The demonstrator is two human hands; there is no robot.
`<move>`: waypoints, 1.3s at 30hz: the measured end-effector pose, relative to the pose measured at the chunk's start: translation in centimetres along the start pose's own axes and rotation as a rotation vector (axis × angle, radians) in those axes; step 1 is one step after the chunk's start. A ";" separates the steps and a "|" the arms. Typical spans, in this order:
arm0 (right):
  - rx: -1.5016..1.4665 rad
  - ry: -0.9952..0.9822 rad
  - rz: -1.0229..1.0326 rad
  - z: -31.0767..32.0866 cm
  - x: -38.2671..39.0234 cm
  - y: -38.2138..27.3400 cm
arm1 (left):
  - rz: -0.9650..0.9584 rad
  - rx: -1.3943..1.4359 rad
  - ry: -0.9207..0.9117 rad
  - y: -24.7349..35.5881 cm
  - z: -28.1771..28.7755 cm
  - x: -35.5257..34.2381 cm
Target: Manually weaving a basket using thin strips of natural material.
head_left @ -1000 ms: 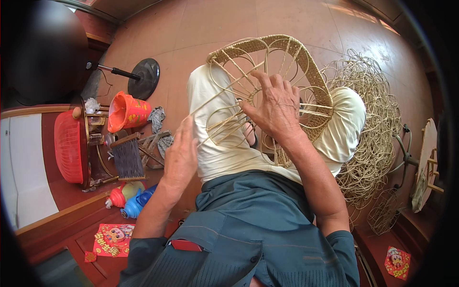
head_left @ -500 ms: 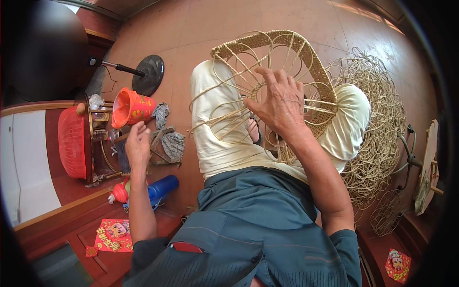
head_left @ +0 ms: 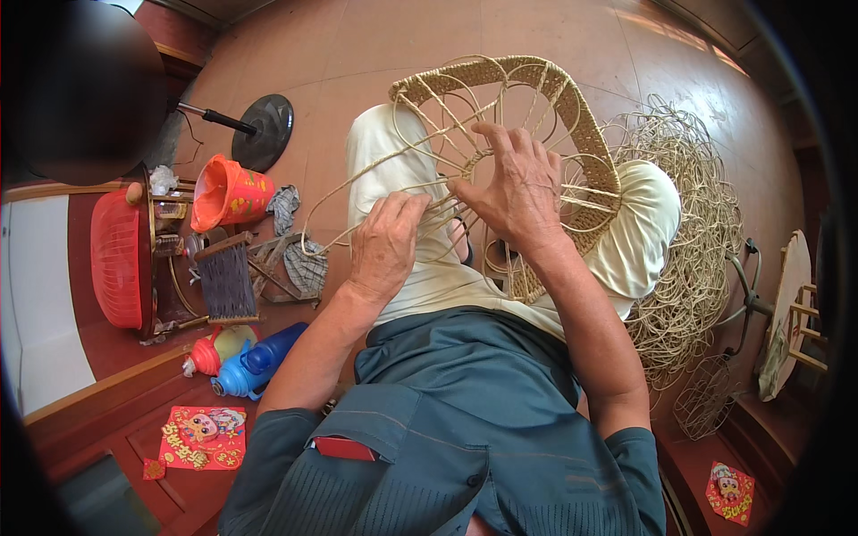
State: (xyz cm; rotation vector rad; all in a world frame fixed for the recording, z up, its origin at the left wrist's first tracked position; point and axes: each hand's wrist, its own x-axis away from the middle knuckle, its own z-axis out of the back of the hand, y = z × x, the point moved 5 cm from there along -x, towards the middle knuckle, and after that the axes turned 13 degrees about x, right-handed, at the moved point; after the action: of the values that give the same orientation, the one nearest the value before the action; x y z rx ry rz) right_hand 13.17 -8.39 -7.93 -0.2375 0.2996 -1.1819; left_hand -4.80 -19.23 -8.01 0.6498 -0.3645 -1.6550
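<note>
The wicker frame (head_left: pixel 527 134) rests on the lap, frame centre, long axis tilted toward upper right. Right hand (head_left: pixel 514 183) spreads open across its spokes; left hand (head_left: pixel 386 243) pinches loose strands (head_left: pixel 335 210) (lower left of it).

Reddish tiled floor (head_left: pixel 402 36), sunlit; dark wooden bench (head_left: pixel 107 420) at left.

A home-based weaving workplace, with a seated person working on a reddish tiled floor (head_left: pixel 375 45). A half-woven rattan basket frame (head_left: pixel 527 116) is resting on the person's knees; a loose heap of rattan strands (head_left: pixel 706 241) is lying just right of it. Left of the frame, an orange plastic bucket (head_left: pixel 228 192), a red plastic basket (head_left: pixel 116 259) and a blue bottle (head_left: pixel 255 362) are sitting among household clutter.
</note>
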 end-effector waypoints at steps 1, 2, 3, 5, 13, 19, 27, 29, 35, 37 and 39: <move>0.000 0.006 0.003 0.0 0.0 0.0 | 0.018 0.044 -0.019 -0.1 0.0 -0.2; 0.001 0.007 0.003 -0.1 0.0 0.0 | 0.018 0.044 -0.018 -0.3 0.2 -0.3; -0.012 0.058 0.021 -0.1 0.1 0.0 | -0.001 0.092 -0.048 -0.4 0.2 -0.5; -0.024 0.110 0.041 0.0 0.1 0.0 | -0.020 0.140 -0.074 -0.2 0.3 -0.6; -0.037 0.070 0.031 0.1 0.3 0.0 | 0.042 0.141 -0.138 0.3 0.4 -0.8; -0.036 0.167 0.052 -0.1 0.7 0.5 | -0.073 0.048 -0.080 -0.4 0.4 -0.3; 0.192 0.329 0.154 2.0 0.7 1.2 | -0.264 -0.061 0.055 3.5 0.0 -0.5; 0.180 0.352 0.208 2.0 0.3 1.4 | -0.231 0.009 -0.030 4.7 -1.7 0.1; 0.181 0.312 0.427 0.6 -1.2 1.6 | 0.037 0.544 -0.389 7.1 -6.8 3.9; 0.183 0.257 0.475 0.7 -1.5 1.6 | -0.078 0.573 -0.382 8.4 -6.1 4.5; 0.179 0.221 0.505 1.2 -2.0 1.2 | -0.106 0.540 -0.400 8.4 -4.7 4.7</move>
State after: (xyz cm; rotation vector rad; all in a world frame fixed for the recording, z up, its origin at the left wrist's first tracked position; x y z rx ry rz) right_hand 13.98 -6.10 -6.96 0.1243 0.4158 -0.7266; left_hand 4.27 -24.89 -7.91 0.7364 -1.1084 -1.7972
